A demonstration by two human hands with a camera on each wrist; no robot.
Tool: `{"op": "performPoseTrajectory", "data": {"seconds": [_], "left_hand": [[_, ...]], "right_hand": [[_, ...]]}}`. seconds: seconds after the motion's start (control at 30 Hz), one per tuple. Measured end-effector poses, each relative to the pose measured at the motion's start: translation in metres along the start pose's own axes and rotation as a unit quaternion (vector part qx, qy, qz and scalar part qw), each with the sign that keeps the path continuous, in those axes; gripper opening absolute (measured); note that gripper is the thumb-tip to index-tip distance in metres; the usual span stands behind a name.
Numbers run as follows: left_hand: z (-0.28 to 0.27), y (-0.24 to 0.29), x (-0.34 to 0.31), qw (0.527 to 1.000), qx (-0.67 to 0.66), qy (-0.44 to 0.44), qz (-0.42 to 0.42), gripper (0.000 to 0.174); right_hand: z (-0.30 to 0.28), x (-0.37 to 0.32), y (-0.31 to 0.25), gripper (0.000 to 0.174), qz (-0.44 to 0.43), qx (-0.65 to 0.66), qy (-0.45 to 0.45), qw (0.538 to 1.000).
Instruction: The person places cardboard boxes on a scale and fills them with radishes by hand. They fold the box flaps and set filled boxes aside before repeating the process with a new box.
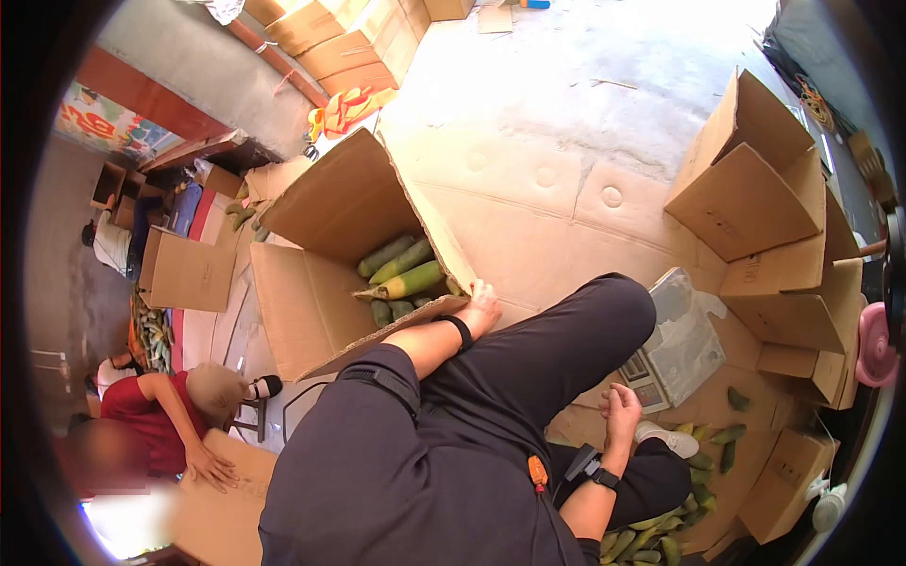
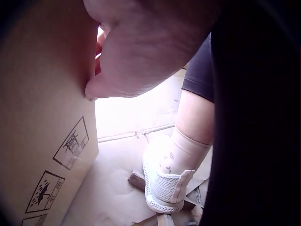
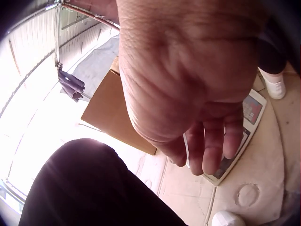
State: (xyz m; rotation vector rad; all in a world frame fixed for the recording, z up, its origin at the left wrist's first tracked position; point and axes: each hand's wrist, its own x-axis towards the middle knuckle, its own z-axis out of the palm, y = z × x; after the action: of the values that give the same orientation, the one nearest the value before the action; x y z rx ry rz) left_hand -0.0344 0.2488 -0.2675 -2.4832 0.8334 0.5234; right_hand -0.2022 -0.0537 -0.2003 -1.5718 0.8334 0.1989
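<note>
My left hand (image 1: 483, 309) grips the near right corner of an open cardboard box (image 1: 311, 330), its thumb against the outer wall in the left wrist view. Inside the box lie several long green gourd-like vegetables (image 1: 401, 259), one of them yellowish (image 1: 412, 280). My right hand (image 1: 620, 415) hangs with loosely bent fingers and holds nothing. Beside it, past my leg, is a scale (image 1: 675, 344) with a plastic-covered plate; in the right wrist view, the fingers overlap the scale's display panel (image 3: 251, 110).
More vegetables (image 1: 698, 481) lie on the floor by my right shoe (image 1: 665, 439). Open boxes (image 1: 755, 217) stand at the right, near a pink basin (image 1: 876, 344). At the left a person in a red shirt (image 1: 151, 415) touches a box (image 1: 226, 500). Flattened cardboard (image 1: 538, 203) covers the floor.
</note>
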Motion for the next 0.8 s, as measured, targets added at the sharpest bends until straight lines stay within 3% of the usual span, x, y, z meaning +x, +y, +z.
{"op": "performPoseTrajectory", "data": {"seconds": [0.07,0.2,0.3,0.4,0.5,0.57,0.8], "left_hand": [[-0.001,0.002,0.0,0.999,-0.023,-0.024,0.008,0.022],[-0.007,0.0,-0.004,0.998,-0.044,0.019,0.041,0.02],[-0.008,0.002,-0.002,0.989,-0.137,0.034,0.038,0.019],[-0.025,-0.003,0.002,0.972,-0.228,0.065,0.012,0.016],[-0.049,-0.012,-0.001,0.945,-0.326,0.024,0.006,0.018],[-0.06,-0.018,-0.004,0.913,-0.401,0.057,0.054,0.024],[-0.11,-0.028,-0.01,0.908,-0.402,0.047,0.106,0.026]], "right_hand": [[-0.002,0.0,-0.003,0.021,-0.002,0.005,0.008,1.0],[0.003,-0.003,-0.011,0.021,0.002,0.011,0.019,1.0],[0.003,-0.004,-0.012,0.02,-0.003,0.012,0.019,1.0],[0.003,-0.005,-0.013,0.021,-0.009,0.013,0.019,1.0],[0.003,-0.006,-0.015,0.021,-0.01,0.017,0.02,1.0],[0.003,-0.006,-0.016,0.021,-0.012,0.021,0.023,0.999],[0.004,-0.004,-0.016,0.02,-0.023,0.021,0.01,0.999]]}}
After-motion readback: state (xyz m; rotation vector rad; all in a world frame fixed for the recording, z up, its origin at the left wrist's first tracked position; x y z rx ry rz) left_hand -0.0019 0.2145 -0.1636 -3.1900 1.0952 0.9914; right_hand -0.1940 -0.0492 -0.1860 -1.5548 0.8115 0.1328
